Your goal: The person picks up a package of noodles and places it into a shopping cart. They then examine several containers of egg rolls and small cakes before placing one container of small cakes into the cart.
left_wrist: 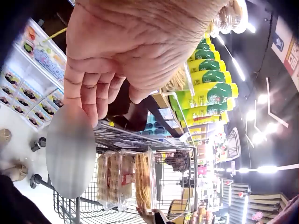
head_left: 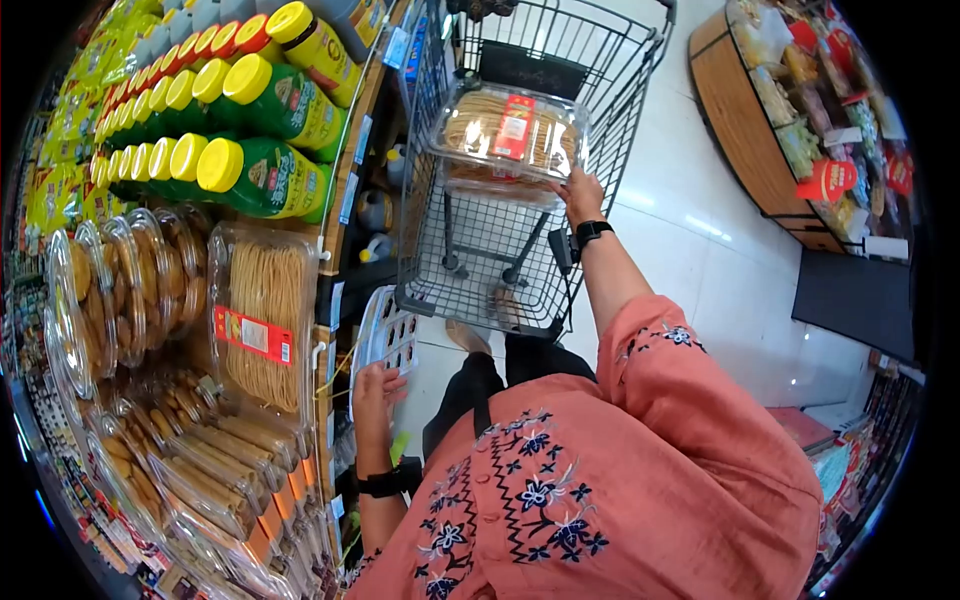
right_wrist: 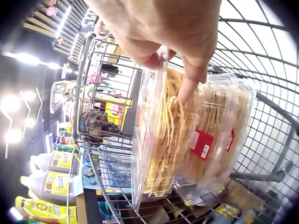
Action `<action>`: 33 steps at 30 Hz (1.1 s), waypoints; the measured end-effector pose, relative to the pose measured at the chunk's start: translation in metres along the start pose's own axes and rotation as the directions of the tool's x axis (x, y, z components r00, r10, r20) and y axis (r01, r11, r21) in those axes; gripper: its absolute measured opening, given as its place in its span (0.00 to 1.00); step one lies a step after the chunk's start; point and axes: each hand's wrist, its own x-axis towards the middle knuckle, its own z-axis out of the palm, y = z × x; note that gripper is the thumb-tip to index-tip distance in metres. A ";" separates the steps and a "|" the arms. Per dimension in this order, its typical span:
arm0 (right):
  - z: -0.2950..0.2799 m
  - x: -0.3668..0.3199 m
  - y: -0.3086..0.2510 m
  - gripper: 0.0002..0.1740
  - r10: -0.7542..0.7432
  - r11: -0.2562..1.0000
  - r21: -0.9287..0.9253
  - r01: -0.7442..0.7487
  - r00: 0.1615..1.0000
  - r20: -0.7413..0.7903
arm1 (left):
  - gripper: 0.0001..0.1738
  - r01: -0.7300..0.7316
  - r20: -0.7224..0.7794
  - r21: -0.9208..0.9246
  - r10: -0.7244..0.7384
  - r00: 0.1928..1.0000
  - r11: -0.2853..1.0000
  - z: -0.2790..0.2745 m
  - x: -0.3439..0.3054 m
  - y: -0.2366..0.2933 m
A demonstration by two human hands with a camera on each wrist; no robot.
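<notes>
My right hand (head_left: 582, 196) pinches the corner of a clear plastic box of thin tan noodle-like strands (head_left: 480, 122) with a red label. That box is inside the shopping cart (head_left: 545, 255), over further similar boxes (right_wrist: 215, 126). In the right wrist view, the thumb and fingers grip its lid edge. My left hand (head_left: 374, 400) is low beside the shelf, fingers loosely extended and holding nothing. Its palm and relaxed fingers show in the left wrist view. Close by the left hand on the shelf stands another clear box of strands (head_left: 262, 310) with a red label.
Green bottles with yellow caps (head_left: 265, 165) line the shelf at left. Round clear tubs of biscuits (head_left: 120, 290) stand below them. A white printed box (head_left: 385, 335) is on the floor beside the shelf. A wooden display stand (head_left: 745, 130) is across the aisle.
</notes>
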 end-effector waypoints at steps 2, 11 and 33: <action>-0.005 0.006 0.006 0.11 0.021 1.000 -0.019 -0.020 0.999 0.036 | 0.25 -0.007 -0.052 -0.025 0.006 0.999 1.000 -0.010 0.003 -0.008; -0.036 0.038 0.027 0.15 -0.171 0.608 -0.741 0.283 0.959 0.226 | 0.31 -0.063 -0.238 -0.164 0.022 0.971 0.984 -0.044 0.001 -0.020; 0.181 -0.255 0.000 0.32 0.567 0.820 -0.566 -0.088 0.262 0.781 | 0.20 -0.403 -0.505 -0.586 0.072 0.860 0.703 -0.065 -0.048 -0.007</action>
